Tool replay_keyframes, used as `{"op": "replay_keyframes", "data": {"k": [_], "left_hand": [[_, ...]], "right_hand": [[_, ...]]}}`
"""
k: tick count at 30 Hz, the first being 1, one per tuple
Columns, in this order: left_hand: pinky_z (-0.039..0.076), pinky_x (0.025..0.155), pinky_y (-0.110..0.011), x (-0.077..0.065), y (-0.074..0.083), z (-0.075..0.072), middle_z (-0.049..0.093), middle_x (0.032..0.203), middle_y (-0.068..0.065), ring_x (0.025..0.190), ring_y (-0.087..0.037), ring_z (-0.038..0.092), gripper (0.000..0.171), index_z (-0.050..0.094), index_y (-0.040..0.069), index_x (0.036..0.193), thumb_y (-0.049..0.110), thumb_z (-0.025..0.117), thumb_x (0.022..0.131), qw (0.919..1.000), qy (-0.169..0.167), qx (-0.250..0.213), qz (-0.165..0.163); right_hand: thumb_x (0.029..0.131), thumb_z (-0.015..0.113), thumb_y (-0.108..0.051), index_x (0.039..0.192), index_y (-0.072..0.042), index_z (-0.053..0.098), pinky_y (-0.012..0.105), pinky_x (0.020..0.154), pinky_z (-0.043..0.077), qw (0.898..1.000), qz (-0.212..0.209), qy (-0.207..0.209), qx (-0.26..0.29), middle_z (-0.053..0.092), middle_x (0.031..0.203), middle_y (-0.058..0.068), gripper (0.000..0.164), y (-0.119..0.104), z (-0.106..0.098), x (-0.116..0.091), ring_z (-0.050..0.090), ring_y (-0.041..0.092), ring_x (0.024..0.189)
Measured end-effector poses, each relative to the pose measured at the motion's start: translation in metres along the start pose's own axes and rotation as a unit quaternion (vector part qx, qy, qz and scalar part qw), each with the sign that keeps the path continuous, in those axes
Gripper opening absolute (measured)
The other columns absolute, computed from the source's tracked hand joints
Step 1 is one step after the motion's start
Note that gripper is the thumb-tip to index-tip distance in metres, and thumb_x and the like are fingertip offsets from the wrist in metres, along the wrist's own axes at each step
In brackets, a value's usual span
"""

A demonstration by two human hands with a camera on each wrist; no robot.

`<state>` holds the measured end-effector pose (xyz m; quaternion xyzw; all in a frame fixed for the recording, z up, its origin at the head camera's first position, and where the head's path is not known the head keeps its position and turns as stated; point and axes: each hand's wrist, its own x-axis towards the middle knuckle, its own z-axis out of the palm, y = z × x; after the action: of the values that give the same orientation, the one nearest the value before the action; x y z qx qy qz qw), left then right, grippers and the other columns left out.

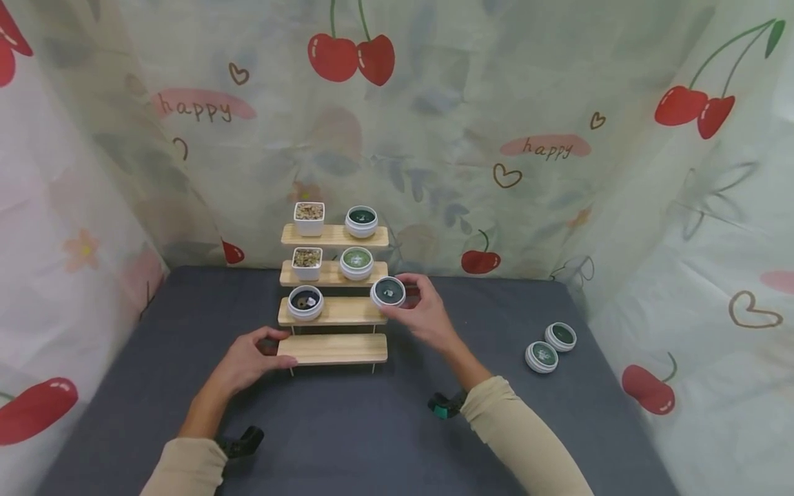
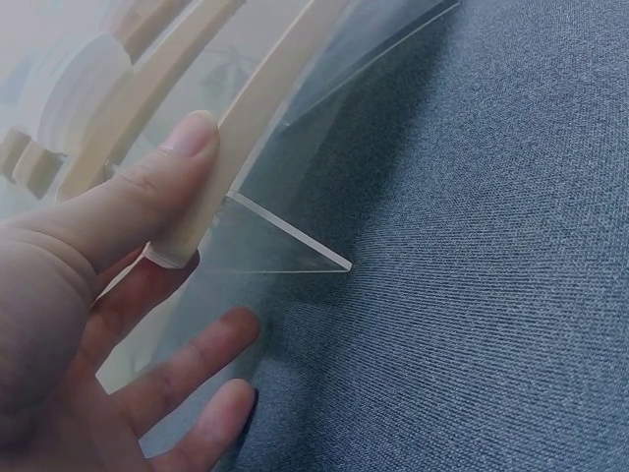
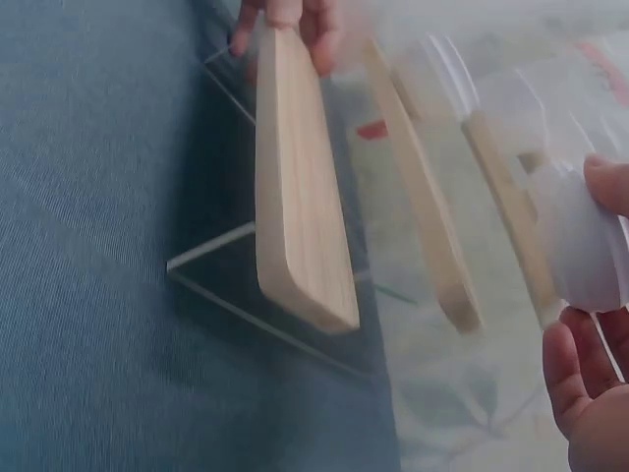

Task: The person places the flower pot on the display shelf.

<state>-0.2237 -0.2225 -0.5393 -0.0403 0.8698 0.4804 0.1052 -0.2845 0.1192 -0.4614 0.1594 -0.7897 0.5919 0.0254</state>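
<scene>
A four-step wooden display stand (image 1: 338, 350) with clear supports stands on the cloth. My left hand (image 1: 245, 362) pinches the left end of its lowest board (image 2: 241, 128), thumb on top and a finger beneath. In my right hand (image 1: 428, 313) is a small round white pot (image 1: 389, 292) with a dark green top, gripped by its side at the right end of the second step from the bottom. On that step's left sits another round pot (image 1: 305, 303) with a dark top bearing brown and white bits.
Higher steps carry square white pots (image 1: 309, 219) of gravel on the left and round pots (image 1: 356, 263) with green tops on the right. Two more round pots (image 1: 542, 357) lie at the table's right. A cherry-print curtain (image 1: 434, 138) hangs behind the dark cloth (image 1: 347, 434).
</scene>
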Motion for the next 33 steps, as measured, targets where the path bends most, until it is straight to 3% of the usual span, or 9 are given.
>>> {"op": "replay_keyframes", "data": {"k": [11, 17, 33], "left_hand": [[0.052, 0.075, -0.03, -0.003, 0.001, 0.001, 0.07, 0.125, -0.017, 0.097, -0.019, 0.068, 0.071, 0.064, 0.011, 0.131, 0.044, 0.091, 0.074, 1.0, -0.003, -0.006, -0.001], [0.052, 0.075, -0.03, -0.003, 0.001, 0.0, 0.07, 0.125, -0.017, 0.096, -0.019, 0.069, 0.072, 0.064, 0.01, 0.132, 0.044, 0.09, 0.074, 1.0, -0.005, -0.003, 0.002], [0.051, 0.075, -0.03, -0.003, 0.003, -0.001, 0.068, 0.129, -0.018, 0.099, -0.021, 0.069, 0.073, 0.063, 0.01, 0.133, 0.046, 0.089, 0.075, 1.0, -0.006, 0.005, 0.005]], "right_hand": [[0.078, 0.089, -0.012, 0.132, -0.006, 0.057, 0.025, 0.083, 0.054, 1.0, -0.004, -0.008, -0.009, 0.063, 0.126, 0.012, 0.063, 0.005, 0.033, 0.005, 0.064, 0.022, 0.109], [0.077, 0.09, -0.014, 0.131, -0.008, 0.059, 0.018, 0.08, 0.052, 1.0, -0.013, -0.005, -0.013, 0.062, 0.124, 0.011, 0.062, 0.011, 0.049, 0.008, 0.064, 0.019, 0.107], [0.076, 0.092, -0.018, 0.129, -0.011, 0.061, 0.016, 0.074, 0.05, 1.0, 0.005, -0.002, -0.003, 0.069, 0.119, 0.011, 0.062, 0.021, 0.061, 0.007, 0.064, 0.013, 0.094]]}}
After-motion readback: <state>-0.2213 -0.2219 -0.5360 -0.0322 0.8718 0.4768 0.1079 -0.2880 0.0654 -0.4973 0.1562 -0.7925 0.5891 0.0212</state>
